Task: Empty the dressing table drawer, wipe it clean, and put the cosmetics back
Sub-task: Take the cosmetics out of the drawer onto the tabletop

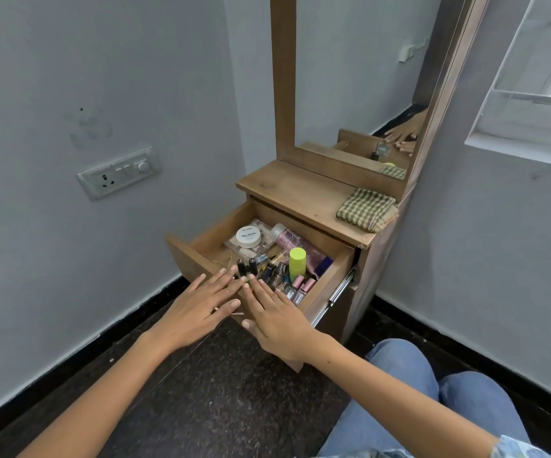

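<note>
At frame centre the drawer (201, 241) stands pulled out, crowded with cosmetics (280, 269) except a bare strip along its left wall. Our left hand (198, 309) and right hand (275, 317) lie flat over its front edge, grip released. The checked cloth (365, 209) sits at the bench's (294, 193) right edge, upper right.

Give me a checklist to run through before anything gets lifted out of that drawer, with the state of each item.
1. Drawer pulled open: ok, its contents show.
2. Both hands free: ok; left hand and right hand lie flat on the front edge, holding nothing.
3. Cloth ready for wiping: ok, folded on the tabletop.
4. Room on the tabletop for cosmetics: ok, bare wood beside the cloth.
5. Bottle caps closed: cannot tell for the small bottles; the green cap looks seated.
6. Drawer floor dirty: cannot tell, cosmetics cover most of it.
</note>
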`<state>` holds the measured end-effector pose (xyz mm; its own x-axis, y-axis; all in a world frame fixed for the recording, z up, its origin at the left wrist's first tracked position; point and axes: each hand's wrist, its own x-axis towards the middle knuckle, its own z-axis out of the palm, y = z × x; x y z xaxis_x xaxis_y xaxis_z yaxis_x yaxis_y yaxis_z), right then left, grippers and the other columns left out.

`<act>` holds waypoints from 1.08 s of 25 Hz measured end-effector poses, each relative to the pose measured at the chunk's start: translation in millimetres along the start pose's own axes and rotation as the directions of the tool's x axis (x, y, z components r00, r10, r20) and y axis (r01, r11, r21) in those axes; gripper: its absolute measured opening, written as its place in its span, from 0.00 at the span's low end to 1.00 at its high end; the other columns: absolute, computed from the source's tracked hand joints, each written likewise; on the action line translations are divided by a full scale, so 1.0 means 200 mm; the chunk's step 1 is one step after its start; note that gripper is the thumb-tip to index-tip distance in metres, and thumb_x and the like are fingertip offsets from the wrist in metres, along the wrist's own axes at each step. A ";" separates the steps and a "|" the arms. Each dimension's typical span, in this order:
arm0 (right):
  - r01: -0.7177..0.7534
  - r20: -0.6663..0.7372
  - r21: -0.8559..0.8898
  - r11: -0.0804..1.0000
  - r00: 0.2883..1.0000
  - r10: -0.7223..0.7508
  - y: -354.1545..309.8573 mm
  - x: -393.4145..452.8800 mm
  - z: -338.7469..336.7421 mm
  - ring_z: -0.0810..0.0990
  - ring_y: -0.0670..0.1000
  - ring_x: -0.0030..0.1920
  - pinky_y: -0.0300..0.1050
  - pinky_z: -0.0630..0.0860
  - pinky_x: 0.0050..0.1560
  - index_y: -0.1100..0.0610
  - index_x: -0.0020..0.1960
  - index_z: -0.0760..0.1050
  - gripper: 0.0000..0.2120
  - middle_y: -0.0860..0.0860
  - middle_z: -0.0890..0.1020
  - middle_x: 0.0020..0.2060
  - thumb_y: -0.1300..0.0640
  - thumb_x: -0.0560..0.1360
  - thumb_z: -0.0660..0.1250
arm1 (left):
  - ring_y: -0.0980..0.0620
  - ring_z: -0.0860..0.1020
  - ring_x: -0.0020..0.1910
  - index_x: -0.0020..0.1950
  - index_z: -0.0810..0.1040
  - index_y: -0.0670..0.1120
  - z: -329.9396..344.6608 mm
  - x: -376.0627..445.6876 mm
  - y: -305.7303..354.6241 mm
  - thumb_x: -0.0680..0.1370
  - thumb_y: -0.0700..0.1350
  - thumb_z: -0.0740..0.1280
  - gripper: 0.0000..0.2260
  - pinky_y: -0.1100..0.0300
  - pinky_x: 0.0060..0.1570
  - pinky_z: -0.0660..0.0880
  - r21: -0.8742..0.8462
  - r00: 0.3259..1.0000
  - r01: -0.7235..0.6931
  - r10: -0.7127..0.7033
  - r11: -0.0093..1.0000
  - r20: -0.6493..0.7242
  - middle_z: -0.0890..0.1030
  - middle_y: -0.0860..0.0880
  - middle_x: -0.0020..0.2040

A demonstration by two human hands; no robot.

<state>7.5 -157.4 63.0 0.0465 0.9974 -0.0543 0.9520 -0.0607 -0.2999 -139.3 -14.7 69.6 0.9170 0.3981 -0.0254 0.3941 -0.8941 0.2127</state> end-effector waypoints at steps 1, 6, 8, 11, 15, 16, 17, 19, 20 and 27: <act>-0.002 0.000 0.003 1.000 1.000 0.002 -0.01 0.00 0.00 0.39 0.53 0.77 0.52 0.42 0.76 0.58 0.78 0.39 0.31 0.54 0.41 0.77 0.45 0.83 0.48 | 0.65 0.39 0.73 0.73 0.47 0.65 0.00 -0.01 0.00 0.74 0.70 0.35 0.28 0.58 0.73 0.39 0.005 1.000 0.004 -0.004 1.000 0.000 0.41 0.63 0.75; -0.008 -0.010 -0.004 1.000 1.000 0.008 -0.04 0.00 0.03 0.40 0.53 0.77 0.51 0.40 0.75 0.58 0.78 0.39 0.31 0.55 0.41 0.77 0.45 0.82 0.48 | 0.66 0.41 0.74 0.74 0.49 0.64 0.01 -0.05 0.02 0.75 0.68 0.37 0.27 0.58 0.74 0.41 -0.025 0.998 0.056 -0.057 0.998 -0.022 0.44 0.63 0.75; -0.006 -0.002 0.012 1.000 1.000 0.006 -0.04 0.00 0.03 0.40 0.54 0.77 0.53 0.41 0.75 0.58 0.78 0.39 0.31 0.55 0.41 0.77 0.46 0.82 0.48 | 0.64 0.44 0.74 0.74 0.51 0.63 0.00 -0.05 0.04 0.74 0.69 0.36 0.29 0.58 0.74 0.43 -0.034 0.997 0.069 -0.071 0.997 -0.042 0.47 0.62 0.75; -0.016 0.039 0.108 0.994 0.999 0.011 -0.02 0.01 0.00 0.42 0.53 0.77 0.56 0.44 0.76 0.58 0.78 0.41 0.30 0.54 0.44 0.78 0.47 0.83 0.49 | 0.61 0.50 0.75 0.74 0.56 0.60 -0.02 -0.01 0.08 0.71 0.72 0.32 0.37 0.59 0.71 0.48 -0.043 0.991 0.118 -0.121 0.992 -0.064 0.53 0.59 0.75; 0.015 0.029 0.236 0.972 0.999 -0.022 0.06 -0.02 -0.07 0.48 0.53 0.77 0.57 0.52 0.76 0.57 0.77 0.53 0.26 0.54 0.51 0.78 0.48 0.83 0.50 | 0.56 0.62 0.73 0.75 0.60 0.55 -0.11 0.07 0.17 0.75 0.70 0.38 0.34 0.56 0.70 0.57 -0.036 0.975 0.203 -0.205 0.979 -0.086 0.63 0.54 0.74; 0.018 -0.001 0.240 0.971 1.000 -0.019 0.09 -0.03 -0.09 0.53 0.54 0.77 0.55 0.57 0.74 0.56 0.76 0.59 0.23 0.53 0.54 0.77 0.49 0.83 0.51 | 0.54 0.63 0.72 0.75 0.60 0.54 -0.13 0.10 0.20 0.78 0.66 0.43 0.30 0.55 0.70 0.58 -0.047 0.969 0.223 -0.227 0.974 -0.096 0.64 0.53 0.73; 0.011 -0.040 0.241 0.970 0.999 -0.002 0.14 -0.04 -0.12 0.60 0.54 0.74 0.54 0.64 0.71 0.55 0.73 0.65 0.21 0.53 0.59 0.76 0.50 0.82 0.53 | 0.54 0.64 0.72 0.75 0.60 0.53 -0.14 0.13 0.23 0.79 0.63 0.48 0.27 0.54 0.70 0.58 -0.064 0.964 0.237 -0.243 0.969 -0.112 0.65 0.53 0.73; -0.019 -0.154 0.240 0.971 0.986 0.058 0.25 -0.05 -0.18 0.74 0.52 0.65 0.50 0.74 0.60 0.53 0.65 0.74 0.15 0.50 0.72 0.69 0.53 0.81 0.57 | 0.54 0.65 0.71 0.74 0.62 0.52 -0.13 0.21 0.27 0.79 0.60 0.54 0.25 0.52 0.70 0.60 -0.127 0.956 0.239 -0.256 0.963 -0.139 0.66 0.53 0.72; -0.045 -0.222 0.250 0.967 0.970 0.102 0.30 -0.04 -0.21 0.78 0.51 0.60 0.48 0.76 0.55 0.53 0.61 0.77 0.13 0.49 0.78 0.63 0.54 0.80 0.59 | 0.54 0.66 0.71 0.73 0.64 0.52 -0.12 0.24 0.27 0.79 0.60 0.55 0.25 0.51 0.70 0.62 -0.168 0.952 0.238 -0.264 0.957 -0.154 0.67 0.53 0.72; -0.216 -0.337 0.250 0.944 0.894 0.294 0.52 0.11 -0.23 0.78 0.55 0.56 0.50 0.77 0.50 0.53 0.65 0.72 0.17 0.50 0.75 0.63 0.57 0.76 0.65 | 0.53 0.75 0.62 0.67 0.74 0.49 -0.05 0.43 0.39 0.79 0.51 0.64 0.18 0.60 0.66 0.63 -0.362 0.901 0.174 -0.297 0.916 -0.317 0.76 0.52 0.65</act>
<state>122.2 -139.1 75.0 0.4240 0.8867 0.1845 0.8127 -0.2826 -0.5096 -30.4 -48.5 94.3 0.6894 0.6890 0.2238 0.4984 -0.6753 0.5437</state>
